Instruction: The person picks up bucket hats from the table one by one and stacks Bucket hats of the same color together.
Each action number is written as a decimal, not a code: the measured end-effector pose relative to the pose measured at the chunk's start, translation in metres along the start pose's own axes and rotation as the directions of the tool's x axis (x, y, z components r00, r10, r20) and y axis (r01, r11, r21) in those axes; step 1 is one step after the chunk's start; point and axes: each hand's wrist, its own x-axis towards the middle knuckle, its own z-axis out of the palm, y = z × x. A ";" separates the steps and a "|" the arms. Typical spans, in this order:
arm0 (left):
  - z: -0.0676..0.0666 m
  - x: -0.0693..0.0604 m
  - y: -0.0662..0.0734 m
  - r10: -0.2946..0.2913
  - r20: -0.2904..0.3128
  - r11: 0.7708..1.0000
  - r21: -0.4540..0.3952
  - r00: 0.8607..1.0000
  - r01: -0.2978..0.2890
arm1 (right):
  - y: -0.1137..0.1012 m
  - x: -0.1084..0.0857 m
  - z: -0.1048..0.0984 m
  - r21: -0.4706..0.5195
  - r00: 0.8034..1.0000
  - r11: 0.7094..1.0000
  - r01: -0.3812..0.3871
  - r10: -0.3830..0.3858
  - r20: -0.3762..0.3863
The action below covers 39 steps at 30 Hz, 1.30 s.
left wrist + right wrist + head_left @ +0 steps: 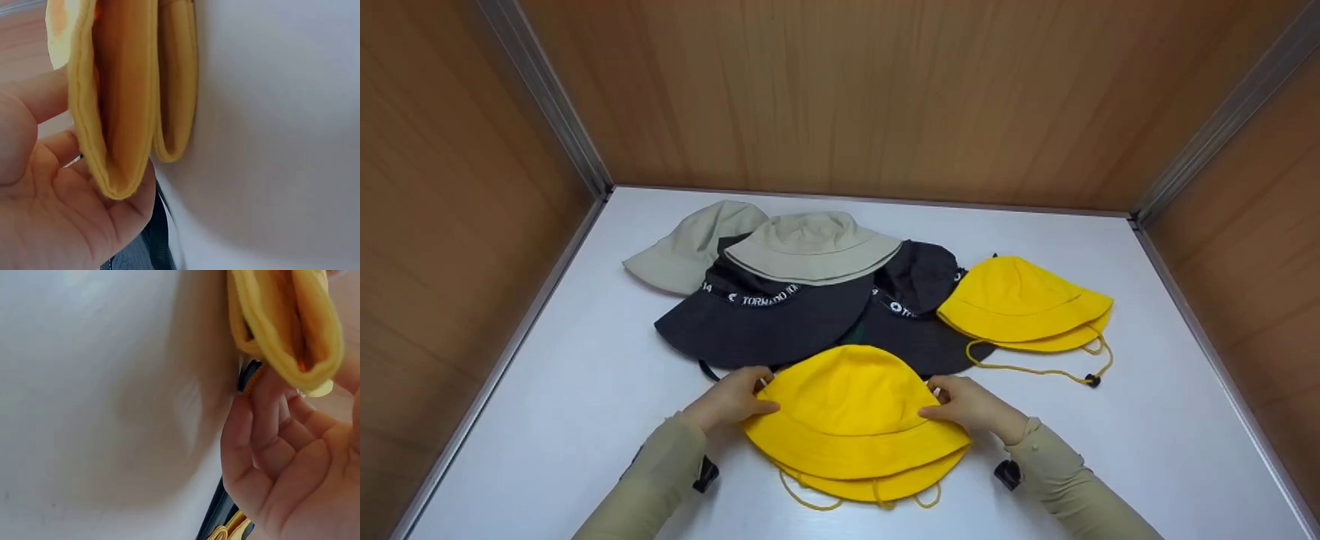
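Observation:
Near the front of the table, both hands hold a flattened yellow bucket hat (844, 405) by its two sides, crown toward the back. My left hand (731, 397) pinches its left side, thumb on top and fingers beneath. Opposite, my right hand (971, 407) grips the right side the same way. A second yellow brim layer (885, 489) pokes out under the front edge, with thin cords hanging below. In the left wrist view, two folded yellow brims (121, 112) lie one against the other. The right wrist view shows curled fingers (270, 422) under the yellow edge.
Behind lie black wide-brimmed hats (765, 326) with white lettering, overlapping each other. Beige bucket hats (814, 247) sit on and beside them. To the right is another yellow hat (1024, 300) with a cord and a black toggle (1093, 380). Wooden walls (840, 97) enclose the white table (1147, 450).

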 end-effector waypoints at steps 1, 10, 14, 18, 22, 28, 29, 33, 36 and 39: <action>0.001 0.000 0.000 0.005 -0.008 1.000 0.006 1.000 -0.005 | 0.000 0.000 0.000 -0.001 1.000 1.000 0.000 0.000 -0.005; 0.004 0.001 -0.001 0.031 -0.043 0.999 0.028 0.999 -0.030 | 0.003 0.000 0.002 -0.009 1.000 1.000 -0.024 0.024 -0.020; 0.004 -0.001 -0.001 0.025 -0.042 0.999 0.033 0.999 -0.024 | 0.005 0.000 0.005 -0.012 0.999 0.999 -0.033 0.032 -0.035; 0.002 -0.003 0.000 0.013 -0.040 1.000 0.027 0.999 -0.012 | 0.007 0.001 0.007 -0.012 0.998 0.999 -0.042 0.041 -0.046; 0.001 -0.006 0.002 0.002 -0.047 1.000 0.020 0.999 -0.001 | 0.009 0.000 0.007 0.000 0.997 0.999 -0.051 0.051 -0.053; 0.002 -0.010 0.006 -0.012 -0.076 1.000 0.000 0.997 0.012 | 0.010 -0.003 0.007 0.037 0.997 0.999 -0.032 0.035 -0.075; 0.002 -0.010 0.007 -0.010 -0.083 1.000 -0.008 0.997 0.010 | 0.011 -0.004 0.007 0.048 0.997 0.999 -0.021 0.025 -0.078; 0.005 -0.012 0.009 0.005 -0.115 0.999 -0.041 0.993 -0.009 | 0.014 -0.009 0.005 0.094 0.996 0.995 0.024 -0.016 -0.084; 0.007 -0.013 0.010 0.019 -0.136 0.998 -0.062 0.991 -0.028 | 0.017 -0.010 0.003 0.127 0.997 0.991 0.032 -0.021 -0.081; 0.008 -0.014 0.012 0.032 -0.159 0.996 -0.074 0.987 -0.044 | 0.020 -0.011 0.001 0.154 0.996 0.988 0.014 0.000 -0.088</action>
